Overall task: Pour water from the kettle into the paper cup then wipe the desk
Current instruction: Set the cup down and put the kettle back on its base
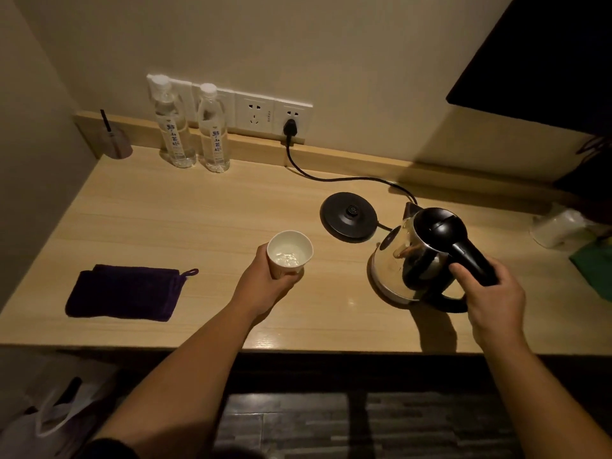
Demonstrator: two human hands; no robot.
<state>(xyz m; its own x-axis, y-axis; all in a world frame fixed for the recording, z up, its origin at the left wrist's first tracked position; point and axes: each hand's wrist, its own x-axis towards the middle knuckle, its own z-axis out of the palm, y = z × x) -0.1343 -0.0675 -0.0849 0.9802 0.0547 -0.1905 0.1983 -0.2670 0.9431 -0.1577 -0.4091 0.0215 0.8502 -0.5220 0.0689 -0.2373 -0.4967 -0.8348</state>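
Observation:
A white paper cup [291,248] with water in its bottom is held upright near the middle of the wooden desk [198,210], my left hand [265,281] wrapped around its side. To the right stands a steel kettle [402,256] with a black lid, spout pointing away, its base resting on the desk. My right hand [490,294] grips the kettle's black handle. A dark purple cloth [124,293] lies flat on the desk at the left, untouched.
The black kettle base [347,217] sits behind the cup, its cord [318,175] running to a wall socket [289,122]. Two water bottles [192,127] stand at the back left beside a small holder [116,144]. Wrapped items [556,226] lie at the far right.

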